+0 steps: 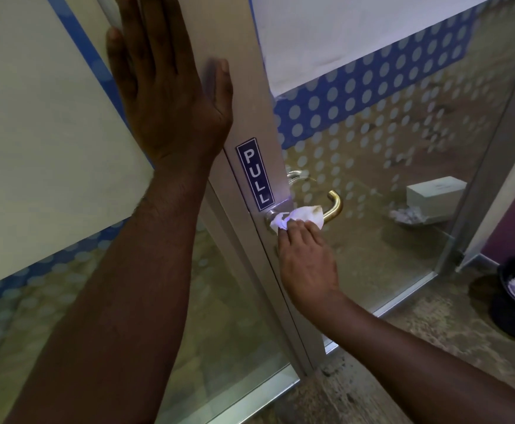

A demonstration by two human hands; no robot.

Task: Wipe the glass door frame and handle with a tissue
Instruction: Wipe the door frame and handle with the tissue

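Observation:
The silver metal door frame [244, 96] runs down the middle of the view with a blue PULL sticker [255, 174] on it. My left hand [170, 87] lies flat against the frame's upper part, fingers spread and pointing up. Below the sticker, my right hand [306, 258] presses a crumpled, stained white tissue [303, 216] onto the base of the curved brass handle [335, 206]. The tissue covers the handle's inner part, and its outer bend stays visible.
Glass panels with white dots and a blue band [372, 96] flank the frame. Behind the glass sits a white box [436, 197] with crumpled paper beside it. A black bin [508, 304] holding used tissues stands on the speckled floor at the right.

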